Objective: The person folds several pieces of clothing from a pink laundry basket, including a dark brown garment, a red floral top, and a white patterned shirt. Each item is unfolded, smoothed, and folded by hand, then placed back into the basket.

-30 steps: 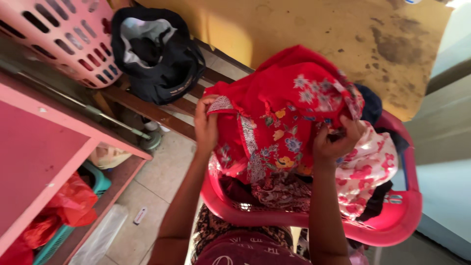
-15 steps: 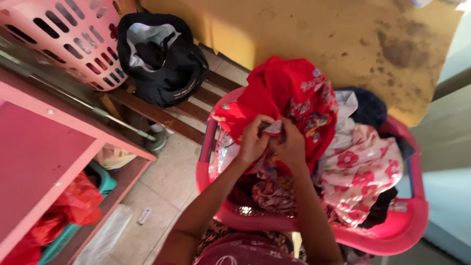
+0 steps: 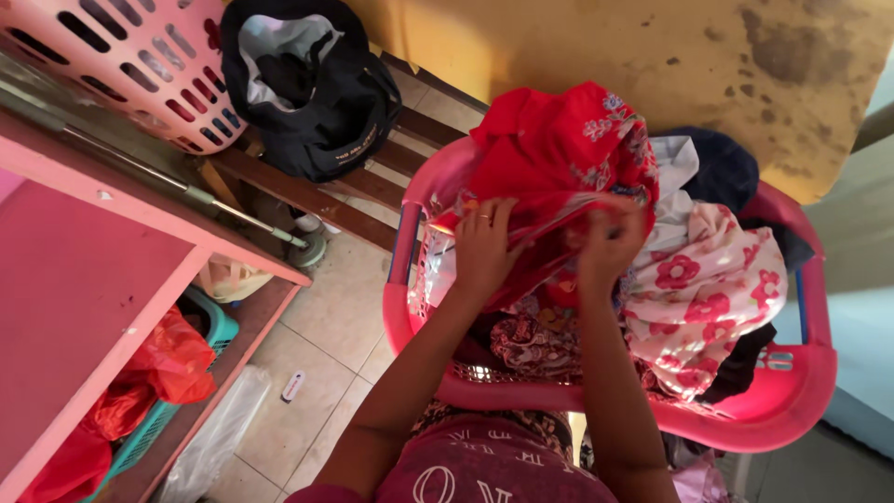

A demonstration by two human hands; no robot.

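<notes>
We gripped a red floral garment [image 3: 559, 158] with our left hand [image 3: 484, 247] and right hand [image 3: 610, 244] above the pink laundry basket [image 3: 792, 410] (full, most clothes unsorted).

two hands [image 3: 484, 247] [image 3: 610, 244], two laundry baskets [image 3: 745, 424] [image 3: 140, 65], one black bag [image 3: 317, 102], one red garment [image 3: 559, 149].

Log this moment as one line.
left hand: grips red floral garment | right hand: grips same | below: pink laundry basket
</notes>
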